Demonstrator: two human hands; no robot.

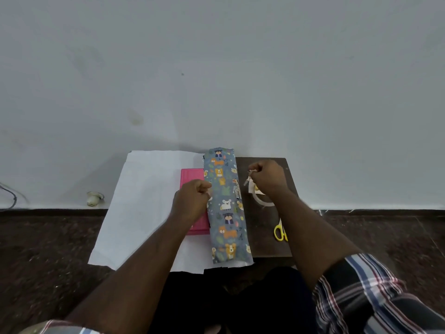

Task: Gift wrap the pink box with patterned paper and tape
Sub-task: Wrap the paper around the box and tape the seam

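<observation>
Left grip [192, 196] pins patterned paper [227, 206] flap over pink box [192, 179] mid-bench; right grip [266, 178] pinching, probably tape [261, 201] end. Keep flap taut, pull strip clean.

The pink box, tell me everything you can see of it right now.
The pink box is flat and rectangular, bright pink, with a raised rim round its top face; it looks like plastic or card. It lies flat on the white underside of the wrapping paper, its long side running away from the person. The patterned flap of that paper, grey-blue with cartoon animals, is folded over its right part, so only the left strip shows. The left hand rests on it, fingers curled at the flap's edge.
</observation>
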